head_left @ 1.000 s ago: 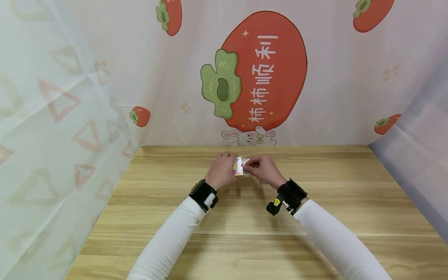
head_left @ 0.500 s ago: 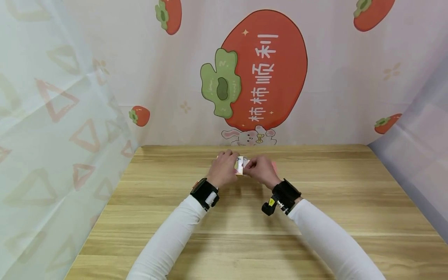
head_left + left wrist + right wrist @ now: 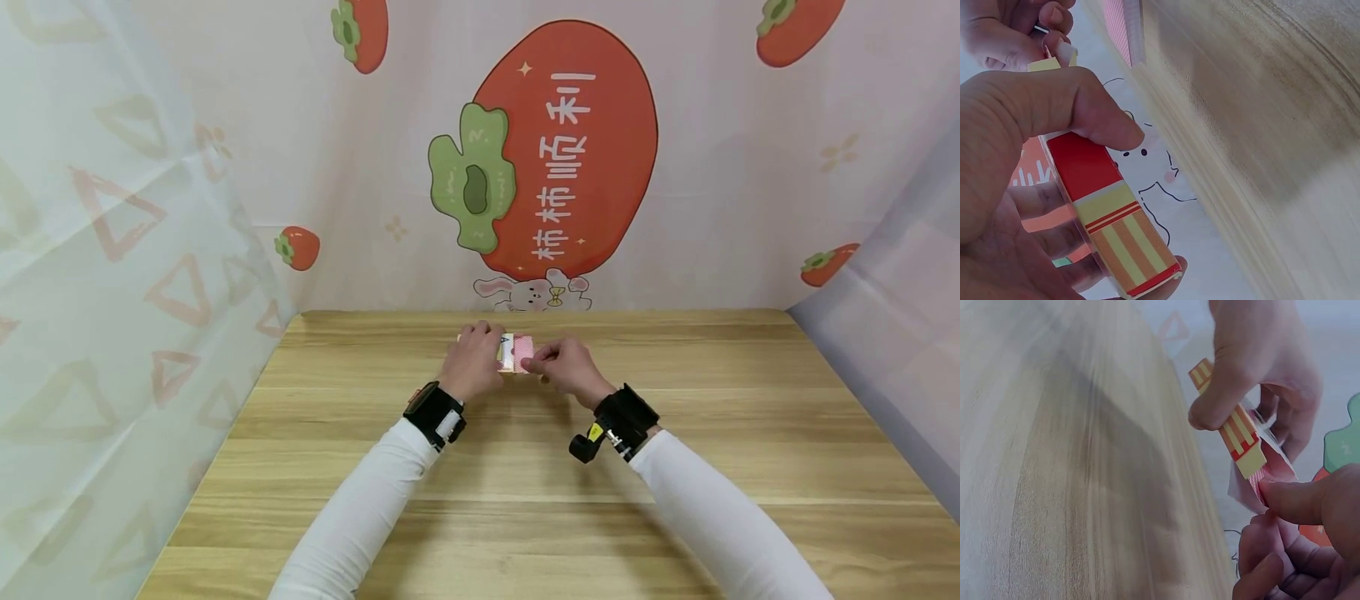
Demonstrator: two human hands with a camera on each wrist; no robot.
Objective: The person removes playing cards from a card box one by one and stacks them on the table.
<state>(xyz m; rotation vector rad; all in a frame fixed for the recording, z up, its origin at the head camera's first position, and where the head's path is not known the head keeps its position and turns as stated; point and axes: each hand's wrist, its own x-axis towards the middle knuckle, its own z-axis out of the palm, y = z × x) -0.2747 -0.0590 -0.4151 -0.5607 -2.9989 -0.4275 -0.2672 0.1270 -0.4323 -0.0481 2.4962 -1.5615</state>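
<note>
My left hand (image 3: pixel 471 362) grips a small card box (image 3: pixel 507 353) just above the far part of the table. Its narrow side shows red, yellow and orange stripes in the left wrist view, the thumb (image 3: pixel 1110 119) along it. From the box's right end a pink-patterned piece (image 3: pixel 523 353) sticks out; whether flap or cards, I cannot tell. Thumb and curled fingers of my right hand (image 3: pixel 572 367) pinch this piece near its lower corner. White and yellow flaps (image 3: pixel 1250 462) stand out at that end in the right wrist view. The box's inside is hidden.
A pink-edged block (image 3: pixel 1119 28) stands on the table in the left wrist view; the right hand hides that area in the head view. The wooden table (image 3: pixel 480 500) meets a cloth backdrop (image 3: pixel 375 167) just behind the hands. Another cloth hangs at left.
The right hand drew in toward the box, then moved slightly back right. The box end shows pink where it showed white. A pink patch right of that hand is hidden now.
</note>
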